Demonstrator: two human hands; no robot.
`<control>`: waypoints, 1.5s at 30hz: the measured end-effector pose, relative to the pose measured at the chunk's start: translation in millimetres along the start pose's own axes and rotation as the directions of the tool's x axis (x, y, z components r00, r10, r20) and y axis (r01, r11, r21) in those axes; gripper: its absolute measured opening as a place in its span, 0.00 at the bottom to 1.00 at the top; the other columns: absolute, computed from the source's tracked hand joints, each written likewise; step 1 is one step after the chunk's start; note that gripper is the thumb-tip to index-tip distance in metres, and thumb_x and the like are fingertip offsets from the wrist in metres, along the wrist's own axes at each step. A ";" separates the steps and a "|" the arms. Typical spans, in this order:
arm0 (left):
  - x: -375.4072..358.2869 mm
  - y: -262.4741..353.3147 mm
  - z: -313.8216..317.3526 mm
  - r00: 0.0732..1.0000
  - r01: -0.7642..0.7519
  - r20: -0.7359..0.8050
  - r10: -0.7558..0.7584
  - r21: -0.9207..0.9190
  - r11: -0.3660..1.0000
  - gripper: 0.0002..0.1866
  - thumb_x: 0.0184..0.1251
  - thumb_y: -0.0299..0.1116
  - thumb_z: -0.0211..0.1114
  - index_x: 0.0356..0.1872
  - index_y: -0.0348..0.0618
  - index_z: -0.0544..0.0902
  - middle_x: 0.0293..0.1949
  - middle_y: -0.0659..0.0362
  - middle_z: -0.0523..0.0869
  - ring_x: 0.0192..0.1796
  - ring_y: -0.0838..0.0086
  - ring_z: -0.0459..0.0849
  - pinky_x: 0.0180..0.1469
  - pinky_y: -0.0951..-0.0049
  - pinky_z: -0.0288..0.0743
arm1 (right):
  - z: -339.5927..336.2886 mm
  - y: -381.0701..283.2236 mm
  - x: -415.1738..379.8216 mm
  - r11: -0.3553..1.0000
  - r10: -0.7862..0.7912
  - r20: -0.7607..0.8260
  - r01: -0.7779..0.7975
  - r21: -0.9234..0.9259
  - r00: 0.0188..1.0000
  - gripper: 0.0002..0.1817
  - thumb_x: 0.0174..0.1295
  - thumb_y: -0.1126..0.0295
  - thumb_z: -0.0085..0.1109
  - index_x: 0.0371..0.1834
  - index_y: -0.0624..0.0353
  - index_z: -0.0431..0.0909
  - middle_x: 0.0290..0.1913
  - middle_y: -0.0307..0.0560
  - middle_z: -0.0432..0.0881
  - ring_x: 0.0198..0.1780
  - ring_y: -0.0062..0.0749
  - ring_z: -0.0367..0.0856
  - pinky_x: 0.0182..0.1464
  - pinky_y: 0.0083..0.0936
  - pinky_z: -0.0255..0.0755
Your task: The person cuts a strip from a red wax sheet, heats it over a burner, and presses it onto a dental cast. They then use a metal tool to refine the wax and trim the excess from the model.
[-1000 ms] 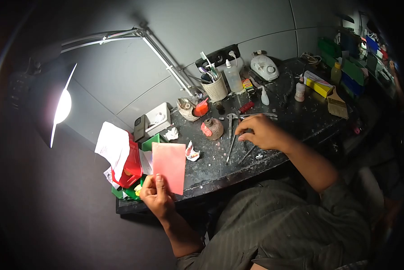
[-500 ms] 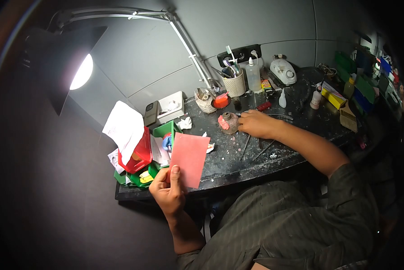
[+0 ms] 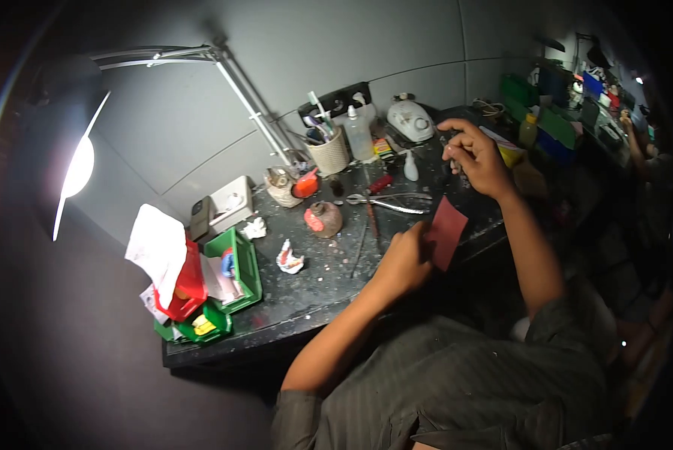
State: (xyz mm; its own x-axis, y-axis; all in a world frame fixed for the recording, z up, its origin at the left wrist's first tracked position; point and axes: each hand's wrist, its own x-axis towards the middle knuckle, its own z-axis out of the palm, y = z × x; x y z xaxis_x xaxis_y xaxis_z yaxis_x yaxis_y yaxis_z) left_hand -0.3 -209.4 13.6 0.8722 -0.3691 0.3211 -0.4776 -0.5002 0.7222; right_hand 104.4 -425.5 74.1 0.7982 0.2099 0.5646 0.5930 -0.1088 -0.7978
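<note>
My left hand [image 3: 405, 264] is closed on a flat pink sheet [image 3: 447, 234], held over the front edge of the dark bench [image 3: 317, 289]. Up and to the right of it, my right hand [image 3: 480, 161] is raised above the bench, its fingers curled but apart, with nothing clearly visible in them. A round, stained burner [image 3: 326, 220] with a pink lump on its side stands left of both hands. Metal pliers [image 3: 389, 203] and a red-handled tool [image 3: 372, 223] lie between the burner and my hands. A white and red dental piece [image 3: 289, 258] rests nearer the front.
Green bins [image 3: 248, 281] and a red bin [image 3: 194, 289] holding papers stand at the left. Behind are a phone [image 3: 200, 217], white tray [image 3: 231, 204], brush cup [image 3: 330, 154], clear bottle [image 3: 359, 135] and white device [image 3: 411, 121]. Another person [image 3: 636, 146] is at the far right.
The view has turned rightward. My left hand has carried the pink sheet to the right, away from the bins. My right hand has lifted away from beside the burner, and the pliers now show.
</note>
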 end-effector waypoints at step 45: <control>48.6 -21.8 116.2 0.922 -0.298 0.029 0.385 0.687 0.663 0.21 0.66 0.33 0.56 0.52 0.24 0.80 0.54 0.26 0.80 0.59 0.36 0.81 0.63 0.49 0.74 | -25.4 66.2 -108.4 0.899 -0.133 -0.069 0.091 -0.429 0.989 0.07 0.65 0.75 0.66 0.42 0.68 0.88 0.42 0.55 0.91 0.44 0.39 0.91 0.50 0.30 0.82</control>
State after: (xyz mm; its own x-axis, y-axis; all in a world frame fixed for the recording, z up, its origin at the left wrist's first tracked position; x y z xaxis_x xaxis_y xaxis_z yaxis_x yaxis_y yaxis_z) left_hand 40.1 -307.4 -57.7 0.6174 -0.5555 0.5570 -0.6493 -0.7596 -0.0378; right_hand 59.8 -480.1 -34.5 0.7175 0.1545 0.6792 0.6510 -0.4958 -0.5748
